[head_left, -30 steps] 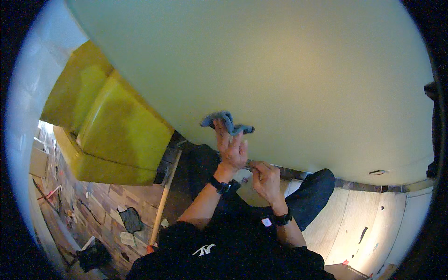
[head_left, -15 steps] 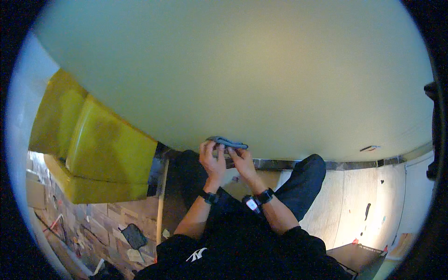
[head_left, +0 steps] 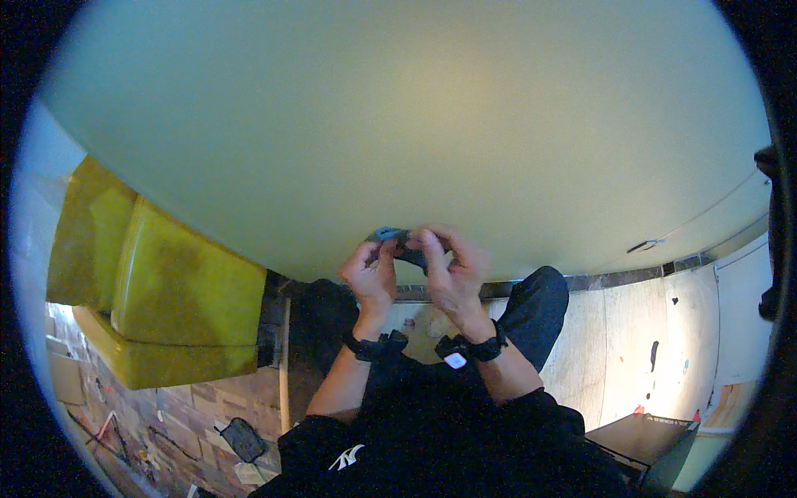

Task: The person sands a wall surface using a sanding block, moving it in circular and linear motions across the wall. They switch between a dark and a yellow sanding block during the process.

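I have both bare hands up at the middle of the frame, and between them is a small blue-grey cloth, bunched and folded. The left hand grips its left end, thumb and fingertips pinched together on it. The right hand closes its thumb and fingers on the right end, a bit blurred on my feed. Right behind the cloth I see a pale green surface filling the upper frame; whether the cloth touches it, I can't tell. Each wrist wears a black band, and a lit little screen glows by the right one. Over at left sits a yellow seat; below it, lower left, a black pouch lies on the patterned floor. Pale boards stretch across the lower right.
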Motion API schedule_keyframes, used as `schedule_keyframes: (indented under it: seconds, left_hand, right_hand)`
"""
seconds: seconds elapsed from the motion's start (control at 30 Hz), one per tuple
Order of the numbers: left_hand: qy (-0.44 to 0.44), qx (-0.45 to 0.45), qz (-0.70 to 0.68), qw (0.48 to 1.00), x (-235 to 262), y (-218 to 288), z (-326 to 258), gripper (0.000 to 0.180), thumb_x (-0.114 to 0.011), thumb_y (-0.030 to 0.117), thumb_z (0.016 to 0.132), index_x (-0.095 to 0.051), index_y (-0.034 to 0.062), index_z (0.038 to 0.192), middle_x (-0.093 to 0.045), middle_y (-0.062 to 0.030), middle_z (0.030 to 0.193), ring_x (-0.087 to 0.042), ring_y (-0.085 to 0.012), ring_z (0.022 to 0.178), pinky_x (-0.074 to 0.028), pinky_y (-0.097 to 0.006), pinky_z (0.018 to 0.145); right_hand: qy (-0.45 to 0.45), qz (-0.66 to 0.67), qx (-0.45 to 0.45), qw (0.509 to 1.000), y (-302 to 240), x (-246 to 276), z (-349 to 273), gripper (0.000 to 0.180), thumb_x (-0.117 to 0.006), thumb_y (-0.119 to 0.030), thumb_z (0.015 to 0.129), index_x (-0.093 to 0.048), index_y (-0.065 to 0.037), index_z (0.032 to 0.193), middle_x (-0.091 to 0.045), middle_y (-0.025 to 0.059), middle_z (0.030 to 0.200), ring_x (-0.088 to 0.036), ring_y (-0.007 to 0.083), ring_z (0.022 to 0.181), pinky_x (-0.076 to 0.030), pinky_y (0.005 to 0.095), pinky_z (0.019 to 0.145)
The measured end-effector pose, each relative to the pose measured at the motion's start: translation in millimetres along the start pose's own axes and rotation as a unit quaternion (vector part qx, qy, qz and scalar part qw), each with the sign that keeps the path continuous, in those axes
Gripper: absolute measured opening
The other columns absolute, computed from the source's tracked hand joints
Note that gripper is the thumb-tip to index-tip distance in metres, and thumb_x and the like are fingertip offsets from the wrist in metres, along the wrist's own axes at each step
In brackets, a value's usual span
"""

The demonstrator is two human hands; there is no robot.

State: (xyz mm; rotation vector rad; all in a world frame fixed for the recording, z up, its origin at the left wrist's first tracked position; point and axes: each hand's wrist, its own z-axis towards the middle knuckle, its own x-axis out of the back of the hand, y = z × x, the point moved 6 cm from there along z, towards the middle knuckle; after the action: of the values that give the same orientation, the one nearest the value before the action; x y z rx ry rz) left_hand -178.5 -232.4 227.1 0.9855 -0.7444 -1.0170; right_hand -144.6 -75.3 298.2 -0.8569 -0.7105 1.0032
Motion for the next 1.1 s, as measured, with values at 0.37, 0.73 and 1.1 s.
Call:
schedule_keyframes:
  seconds: [0.37,0.73,1.1]
  left_hand:
    - [-0.019,0.063,-0.096,0.993,-9,23,2,0.011,-0.071,0.009,0.090,-0.067,-0.0015,0.088,-0.072,-0.0088,0.078,-0.067,-0.0138,0.070,-0.053,-0.028,0.069]
    - [0.000,0.161,-0.249,0.955,5,2,-19,0.027,-0.064,0.027,0.098,-0.064,0.0013,0.104,-0.068,-0.0028,0.096,-0.061,-0.0094,0.087,-0.051,-0.028,0.078]
    - [-0.042,0.255,-0.394,0.882,22,7,-30,0.022,-0.061,0.018,0.098,-0.062,0.0036,0.115,-0.065,-0.0016,0.101,-0.062,-0.0123,0.092,-0.051,-0.028,0.081]
  right_hand:
    - [0.140,0.025,-0.112,0.984,46,29,-47,0.038,-0.071,-0.006,0.087,-0.057,-0.001,0.123,-0.067,0.0091,0.098,-0.066,0.0164,0.079,-0.055,0.0296,0.064]
    - [0.040,-0.150,0.186,0.970,4,19,-55,0.028,-0.067,0.009,0.070,-0.064,-0.004,0.095,-0.064,0.0132,0.093,-0.062,0.0273,0.069,-0.051,0.0337,0.056]
    - [-0.037,-0.166,0.283,0.944,3,4,-77,0.029,-0.066,0.009,0.062,-0.068,-0.004,0.087,-0.066,0.0122,0.091,-0.065,0.0282,0.072,-0.053,0.0358,0.059]
